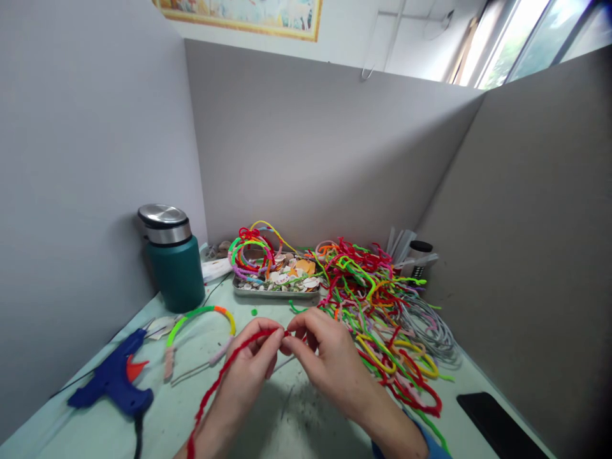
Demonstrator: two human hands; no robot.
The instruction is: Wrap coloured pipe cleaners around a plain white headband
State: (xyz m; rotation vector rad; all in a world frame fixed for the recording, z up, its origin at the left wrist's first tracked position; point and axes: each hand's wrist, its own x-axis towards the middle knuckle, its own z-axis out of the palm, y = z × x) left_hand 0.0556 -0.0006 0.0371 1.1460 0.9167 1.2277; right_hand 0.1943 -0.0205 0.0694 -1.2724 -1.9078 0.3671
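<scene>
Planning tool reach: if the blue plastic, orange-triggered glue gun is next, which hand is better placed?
Probably left: the left hand is nearer the glue gun, with the right hand farther across. Both pinch the fuzzy red strand, so left would likely have to let go first.

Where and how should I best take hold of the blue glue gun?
Probably by its handle, coming from the right: the glue gun appears to lie on its side, with the orange trigger facing right and the cord leaving the handle's near end. This grip avoids the far end.
</scene>
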